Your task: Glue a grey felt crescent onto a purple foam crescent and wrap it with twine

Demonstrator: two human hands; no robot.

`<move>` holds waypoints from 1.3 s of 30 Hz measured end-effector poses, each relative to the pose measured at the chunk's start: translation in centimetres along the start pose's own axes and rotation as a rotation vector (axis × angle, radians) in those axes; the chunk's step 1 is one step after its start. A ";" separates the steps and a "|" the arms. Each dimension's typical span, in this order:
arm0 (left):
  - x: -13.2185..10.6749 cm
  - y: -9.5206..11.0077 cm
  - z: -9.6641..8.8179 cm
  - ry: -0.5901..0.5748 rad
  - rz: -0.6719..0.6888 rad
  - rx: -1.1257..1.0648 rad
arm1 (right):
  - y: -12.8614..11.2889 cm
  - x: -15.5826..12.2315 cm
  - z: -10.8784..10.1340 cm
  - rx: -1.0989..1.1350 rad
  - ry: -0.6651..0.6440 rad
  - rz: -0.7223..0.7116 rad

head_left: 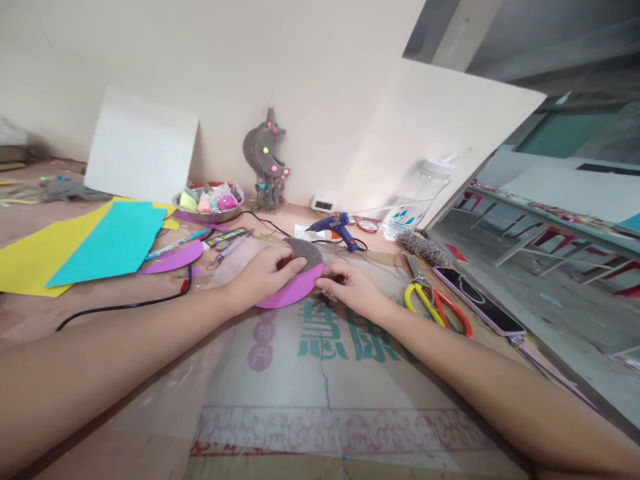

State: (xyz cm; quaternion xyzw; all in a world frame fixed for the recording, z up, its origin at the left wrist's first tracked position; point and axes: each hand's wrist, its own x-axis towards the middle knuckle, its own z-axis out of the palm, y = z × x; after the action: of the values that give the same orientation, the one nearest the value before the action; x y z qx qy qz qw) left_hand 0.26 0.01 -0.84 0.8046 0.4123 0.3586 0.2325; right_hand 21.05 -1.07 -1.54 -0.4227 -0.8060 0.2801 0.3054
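Note:
My left hand (265, 275) is closed on a crescent, its thumb lying over the front. The upper part of that crescent is a grey yarn-like covering (307, 252); the lower part is bare purple paper (293, 291). At the purple part's right edge, my right hand (353, 287) is closed, thumb and fingertips pinched together. Some grey yarn (325, 383) trails below on the plastic sheet, and a small tangle shows under the right fingers. A blue glue gun (336, 229) lies just beyond the hands.
Scissors (433, 303), a phone (477, 300) and a grey yarn bundle (424, 248) lie on the right, with a clear bottle (420, 200) behind. Coloured sheets (107, 243) and a bowl (207, 212) of bagged clay are left. A decorated moon (267, 153) hangs against the back board.

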 end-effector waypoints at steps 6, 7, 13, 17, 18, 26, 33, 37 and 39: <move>-0.1 0.1 0.0 -0.016 -0.007 -0.048 | -0.7 -0.1 0.0 0.134 0.043 0.085; -0.1 0.1 0.0 0.003 -0.010 -0.085 | -0.9 -0.2 0.0 0.185 0.064 0.115; 0.4 -0.8 -0.2 0.307 -0.109 -0.246 | -0.9 -0.5 -0.8 0.063 0.553 -0.022; 0.3 -0.9 -0.3 0.073 -0.099 -0.267 | -0.7 -0.7 -0.9 -0.248 0.567 -0.130; 0.2 -0.7 -0.3 0.006 -0.066 -0.263 | -0.7 -0.7 -0.9 -0.305 0.552 -0.160; -0.6 0.6 -0.6 -0.059 -0.038 -0.145 | -0.2 -1.4 -0.8 -0.725 0.268 -0.509; -0.5 0.9 -0.5 -0.146 -0.116 -0.190 | -0.6 -1.2 -0.8 -0.874 0.163 -0.477; -0.1 0.8 -0.3 -0.066 -0.142 -0.168 | -0.5 -1.0 -0.7 -0.732 0.125 -0.421; 0.0 0.7 -0.3 -0.013 -0.197 -0.140 | -0.5 -1.1 -0.7 -0.596 0.164 -0.394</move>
State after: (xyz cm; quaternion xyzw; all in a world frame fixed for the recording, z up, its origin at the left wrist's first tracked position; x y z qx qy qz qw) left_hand 0.37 -0.39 -0.20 0.7442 0.4618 0.3568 0.3250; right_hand 21.85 -2.10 -1.03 -0.3510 -0.8909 -0.0663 0.2805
